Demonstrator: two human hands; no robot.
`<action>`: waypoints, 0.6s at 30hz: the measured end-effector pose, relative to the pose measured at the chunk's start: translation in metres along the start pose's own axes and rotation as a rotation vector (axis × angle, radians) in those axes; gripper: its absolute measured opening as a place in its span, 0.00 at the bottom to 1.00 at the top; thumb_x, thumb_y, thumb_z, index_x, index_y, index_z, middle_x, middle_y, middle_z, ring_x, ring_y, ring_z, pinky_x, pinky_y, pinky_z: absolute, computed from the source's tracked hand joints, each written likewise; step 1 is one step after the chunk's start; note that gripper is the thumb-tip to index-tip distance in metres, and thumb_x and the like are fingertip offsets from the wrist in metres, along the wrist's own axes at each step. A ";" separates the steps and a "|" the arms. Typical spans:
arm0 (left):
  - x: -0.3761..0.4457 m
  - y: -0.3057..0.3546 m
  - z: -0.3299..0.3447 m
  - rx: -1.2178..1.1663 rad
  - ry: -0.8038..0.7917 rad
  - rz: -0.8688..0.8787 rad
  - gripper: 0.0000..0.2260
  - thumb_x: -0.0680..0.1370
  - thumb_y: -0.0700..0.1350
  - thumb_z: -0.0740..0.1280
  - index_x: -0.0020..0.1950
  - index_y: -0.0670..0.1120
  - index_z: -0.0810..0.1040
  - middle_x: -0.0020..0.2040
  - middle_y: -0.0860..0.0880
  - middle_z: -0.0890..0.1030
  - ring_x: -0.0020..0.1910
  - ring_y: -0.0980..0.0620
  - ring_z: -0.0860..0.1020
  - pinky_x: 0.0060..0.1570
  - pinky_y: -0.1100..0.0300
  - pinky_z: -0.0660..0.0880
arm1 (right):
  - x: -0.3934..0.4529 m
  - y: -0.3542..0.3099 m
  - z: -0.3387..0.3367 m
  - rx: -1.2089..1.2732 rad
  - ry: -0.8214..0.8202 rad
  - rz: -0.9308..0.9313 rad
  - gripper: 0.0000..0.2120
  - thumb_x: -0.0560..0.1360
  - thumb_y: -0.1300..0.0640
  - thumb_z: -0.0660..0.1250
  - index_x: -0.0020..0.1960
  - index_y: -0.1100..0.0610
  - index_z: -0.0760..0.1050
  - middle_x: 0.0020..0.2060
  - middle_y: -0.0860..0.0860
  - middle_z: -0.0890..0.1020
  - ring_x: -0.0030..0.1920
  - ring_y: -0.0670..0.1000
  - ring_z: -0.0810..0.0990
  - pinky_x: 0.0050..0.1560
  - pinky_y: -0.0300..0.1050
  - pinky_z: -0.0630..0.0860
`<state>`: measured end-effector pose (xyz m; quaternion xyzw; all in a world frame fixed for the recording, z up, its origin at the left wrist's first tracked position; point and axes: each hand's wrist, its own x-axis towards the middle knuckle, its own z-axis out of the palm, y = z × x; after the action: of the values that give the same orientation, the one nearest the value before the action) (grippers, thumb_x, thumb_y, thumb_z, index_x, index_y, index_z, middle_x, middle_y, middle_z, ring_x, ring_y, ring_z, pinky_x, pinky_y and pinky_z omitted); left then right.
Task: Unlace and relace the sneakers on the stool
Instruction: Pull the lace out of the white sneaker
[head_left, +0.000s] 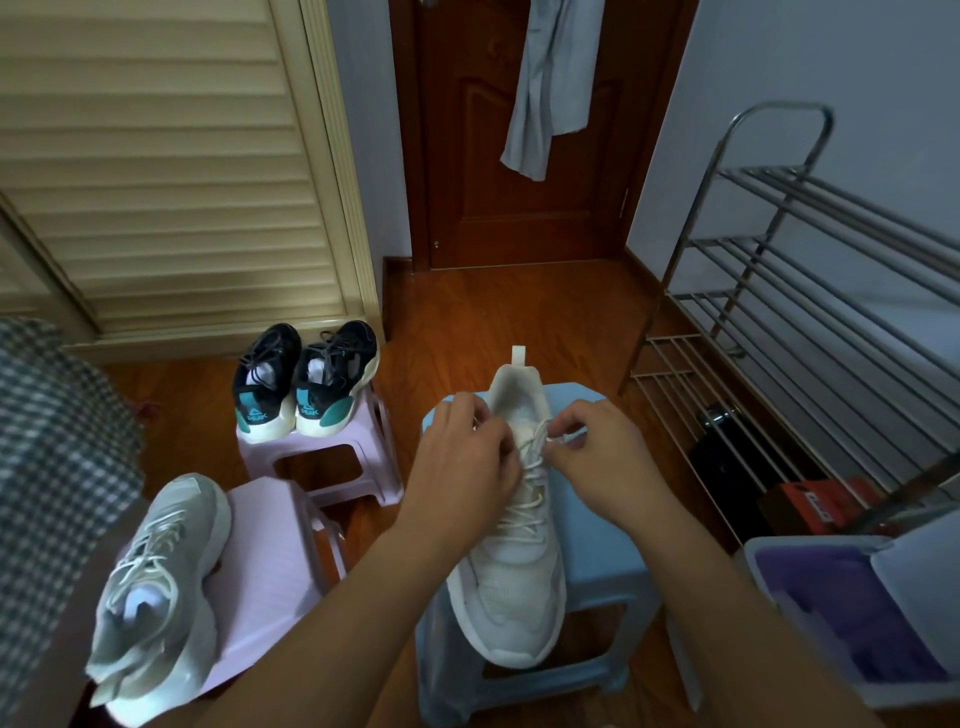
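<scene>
A white sneaker (514, 525) is being worked on the blue stool (597, 566), lying near the middle of the scene with its toe toward the near side and its heel toward the far side. The lace (530, 467) is being handled at the top eyelets, close to the tongue. By the right hand (602, 457) a lace end is being pinched between curled fingers just to the right of the tongue. The left hand (467, 457) is being held curled against the left side of the lacing, apparently gripping lace, though the grip itself is being covered by the back of the hand.

It is judged that the step in hand is being done at the uppermost crossings, whether loosening or finishing cannot be told. For a sound result, tension is best being kept even on both ends, the strand being drawn straight through its eyelet, and the shoe being steadied so it is not being dragged across the stool.

The left fingertips and the eyelets are being hidden. Motion blur is being noted over the lace ends. A second pale sneaker (156, 587) is resting on a pink stool (270, 561) at near left; a black pair (306, 379) is standing on another pink stool (322, 452) farther off.
</scene>
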<state>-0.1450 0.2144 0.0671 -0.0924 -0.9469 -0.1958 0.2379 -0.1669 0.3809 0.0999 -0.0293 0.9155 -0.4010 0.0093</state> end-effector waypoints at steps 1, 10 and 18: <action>0.002 -0.001 -0.001 0.043 -0.014 0.034 0.05 0.75 0.48 0.68 0.43 0.47 0.80 0.53 0.48 0.75 0.52 0.48 0.71 0.47 0.51 0.76 | 0.000 -0.002 0.001 0.018 -0.004 -0.002 0.05 0.76 0.56 0.71 0.47 0.49 0.76 0.49 0.47 0.77 0.47 0.46 0.78 0.43 0.40 0.73; 0.021 -0.005 -0.010 0.239 -0.206 0.163 0.20 0.78 0.59 0.54 0.45 0.51 0.82 0.57 0.51 0.74 0.57 0.50 0.69 0.57 0.52 0.67 | 0.001 0.000 0.017 0.082 0.015 -0.023 0.08 0.75 0.50 0.72 0.51 0.46 0.74 0.47 0.47 0.78 0.44 0.43 0.77 0.39 0.35 0.68; 0.037 -0.012 -0.024 -0.587 -0.508 -0.245 0.17 0.78 0.48 0.67 0.29 0.55 0.78 0.61 0.56 0.73 0.62 0.54 0.70 0.59 0.57 0.67 | 0.005 0.004 0.017 0.011 -0.001 -0.062 0.08 0.77 0.52 0.68 0.56 0.44 0.79 0.46 0.47 0.76 0.44 0.42 0.76 0.39 0.32 0.66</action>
<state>-0.1701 0.1969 0.1007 -0.0884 -0.8835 -0.4554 -0.0650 -0.1713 0.3702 0.0856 -0.0580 0.9120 -0.4060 -0.0028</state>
